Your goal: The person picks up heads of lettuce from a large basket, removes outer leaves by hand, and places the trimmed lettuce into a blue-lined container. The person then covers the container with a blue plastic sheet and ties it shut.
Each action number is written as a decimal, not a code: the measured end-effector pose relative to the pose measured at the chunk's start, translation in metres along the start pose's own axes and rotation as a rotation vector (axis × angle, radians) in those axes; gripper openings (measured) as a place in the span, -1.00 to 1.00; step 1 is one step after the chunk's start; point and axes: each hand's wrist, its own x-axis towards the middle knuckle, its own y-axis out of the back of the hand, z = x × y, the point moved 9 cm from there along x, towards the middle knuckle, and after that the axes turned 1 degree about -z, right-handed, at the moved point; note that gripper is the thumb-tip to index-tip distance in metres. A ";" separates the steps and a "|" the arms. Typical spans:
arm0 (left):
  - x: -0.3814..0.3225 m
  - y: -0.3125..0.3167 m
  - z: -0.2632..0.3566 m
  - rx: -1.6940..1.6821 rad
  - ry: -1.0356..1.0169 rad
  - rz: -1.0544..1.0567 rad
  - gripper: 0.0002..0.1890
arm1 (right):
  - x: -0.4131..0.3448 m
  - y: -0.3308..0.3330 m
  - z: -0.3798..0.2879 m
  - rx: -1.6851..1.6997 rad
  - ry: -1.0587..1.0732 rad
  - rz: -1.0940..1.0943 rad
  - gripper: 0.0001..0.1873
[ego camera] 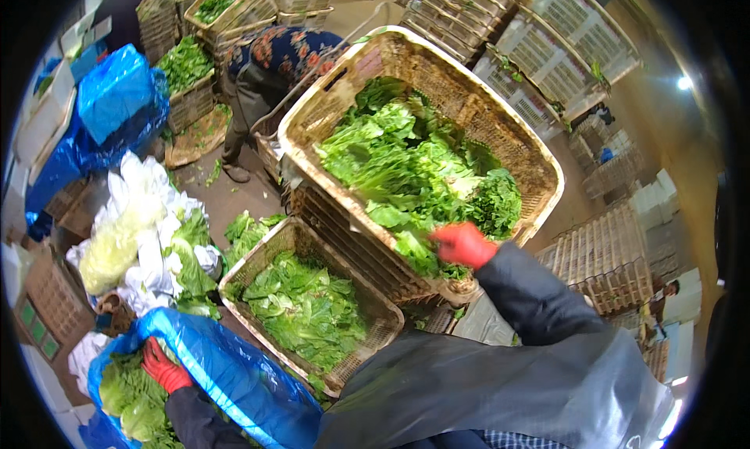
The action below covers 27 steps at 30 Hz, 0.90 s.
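In a red glove, my left hand (164,367) reaches inside the blue plastic liner (246,361) at lower left. Its fingers are extended against heads of lettuce (132,411), with no firm grip visible. My right hand (466,247), also red-gloved and slightly blurred, is at the near rim of a large, dirty plastic crate (510,118). Leafy green lettuce (404,156) is heaped in that crate. A lettuce leaf (415,252) lies beside my right fingers; whether they grip it cannot be told. Below, a smaller crate (366,364) contains loose lettuce leaves (304,314).
Beyond the large crate a person (281,56) in a floral top bends over. White plastic wrapping (146,214) and lettuce lie at left, near a blue-wrapped stack (114,91). Stacked crates (463,15) line the back; more crates (609,255) stand at right.
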 end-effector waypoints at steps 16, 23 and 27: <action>-0.228 0.279 0.210 0.351 0.533 -0.653 -0.53 | 0.364 0.028 0.324 0.392 -0.255 0.418 -0.52; -0.202 0.239 0.222 0.173 0.813 -0.599 -0.32 | 0.252 0.068 0.228 0.385 -0.035 0.904 -0.68; -0.020 0.173 0.280 -0.228 0.461 -0.321 -0.29 | 0.230 0.126 0.186 0.250 0.084 0.843 -0.75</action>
